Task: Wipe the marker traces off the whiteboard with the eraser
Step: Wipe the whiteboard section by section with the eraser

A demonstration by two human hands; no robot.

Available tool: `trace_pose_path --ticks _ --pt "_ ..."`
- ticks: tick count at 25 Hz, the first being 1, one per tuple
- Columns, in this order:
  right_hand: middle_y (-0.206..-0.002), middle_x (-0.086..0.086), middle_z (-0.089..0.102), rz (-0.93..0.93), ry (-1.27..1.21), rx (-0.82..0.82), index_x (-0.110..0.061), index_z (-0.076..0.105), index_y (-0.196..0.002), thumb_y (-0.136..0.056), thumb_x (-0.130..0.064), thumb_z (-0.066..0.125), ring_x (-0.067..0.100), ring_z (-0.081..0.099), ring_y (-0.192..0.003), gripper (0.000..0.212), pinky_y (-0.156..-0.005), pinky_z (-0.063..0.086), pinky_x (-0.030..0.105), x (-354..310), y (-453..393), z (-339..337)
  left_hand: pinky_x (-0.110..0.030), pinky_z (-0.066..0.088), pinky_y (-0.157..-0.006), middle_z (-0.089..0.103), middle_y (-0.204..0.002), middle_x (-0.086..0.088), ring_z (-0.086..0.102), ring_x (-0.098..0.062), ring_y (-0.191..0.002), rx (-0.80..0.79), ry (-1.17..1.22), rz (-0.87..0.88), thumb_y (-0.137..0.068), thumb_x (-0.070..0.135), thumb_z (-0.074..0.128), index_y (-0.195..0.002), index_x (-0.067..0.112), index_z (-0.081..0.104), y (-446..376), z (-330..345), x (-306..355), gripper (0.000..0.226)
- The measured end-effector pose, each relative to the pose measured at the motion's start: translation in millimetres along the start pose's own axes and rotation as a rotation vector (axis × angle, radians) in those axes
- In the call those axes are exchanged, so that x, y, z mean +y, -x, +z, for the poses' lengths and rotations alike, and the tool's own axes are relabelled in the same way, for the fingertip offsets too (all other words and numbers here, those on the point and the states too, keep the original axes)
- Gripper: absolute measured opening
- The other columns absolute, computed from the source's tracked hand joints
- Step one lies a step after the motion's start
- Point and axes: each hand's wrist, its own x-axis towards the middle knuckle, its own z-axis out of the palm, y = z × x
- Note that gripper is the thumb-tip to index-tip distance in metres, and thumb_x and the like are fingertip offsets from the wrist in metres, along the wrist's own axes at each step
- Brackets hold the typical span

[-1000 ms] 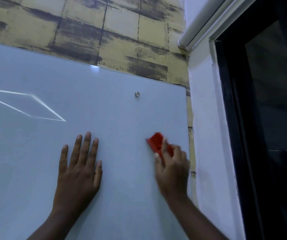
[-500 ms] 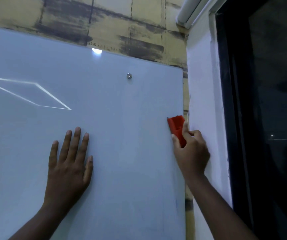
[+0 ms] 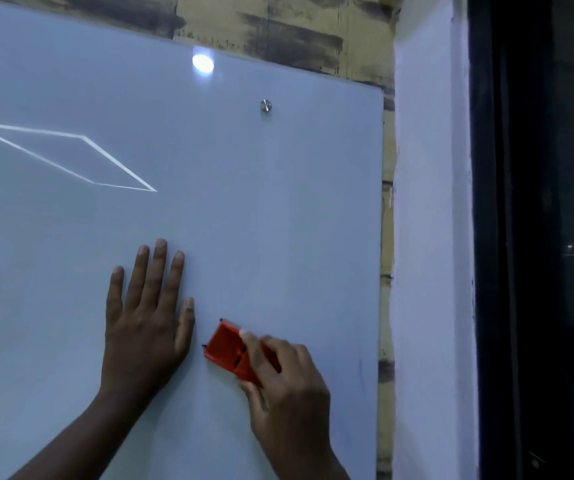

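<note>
Your right hand (image 3: 287, 382) grips the eraser (image 3: 231, 353), a red plastic block pressed flat on the whiteboard (image 3: 278, 220) low and right of the middle, its long axis slanting up-left. Your left hand (image 3: 145, 323) lies flat and open just beside it. A faint blue streak (image 3: 360, 370) near the right edge looks like a leftover trace, right of the eraser; that hand is nearer. The glossy board mirrors a lamp.

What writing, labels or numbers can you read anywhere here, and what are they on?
None can be read.
whiteboard: no words, only a faint blue trace near its right edge.
eraser: plain red, no label visible.
The white outline on the board looks like a reflection.
</note>
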Motion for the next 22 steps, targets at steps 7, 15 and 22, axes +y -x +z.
trace_pose_path --ticks 7,15,22 --pt "-0.104 -0.008 0.064 0.347 0.063 0.153 -0.032 0.062 -0.142 -0.069 -0.032 0.092 0.020 0.062 -0.090 0.079 -0.066 0.051 0.028 69 -37 -35 -0.063 0.017 -0.130 0.018 -0.177 -0.016 0.017 -0.035 -0.164 0.009 0.012 0.006 -0.107 0.031 0.037 -0.167 0.005 0.029 19 -1 0 0.065" --pt "-0.103 -0.001 0.066 0.566 0.133 0.225 -0.022 0.063 -0.141 -0.075 -0.029 0.090 0.023 0.064 -0.088 0.072 -0.066 0.048 0.029 67 2 -28 -0.060 0.014 -0.131 0.018 -0.176 -0.017 0.016 -0.035 -0.164 0.003 0.008 -0.006 -0.108 0.031 0.035 -0.167 0.005 0.029 41 -1 7 0.065" --pt "-0.109 -0.008 0.061 0.174 -0.037 -0.096 -0.030 0.060 -0.143 -0.063 -0.029 0.088 0.020 0.061 -0.096 0.084 -0.075 0.059 0.033 -10 72 -2 -0.060 0.012 -0.132 0.014 -0.177 -0.018 0.013 -0.036 -0.165 -0.045 -0.009 0.007 -0.108 0.033 0.035 -0.168 0.005 0.025 61 -2 6 0.067"
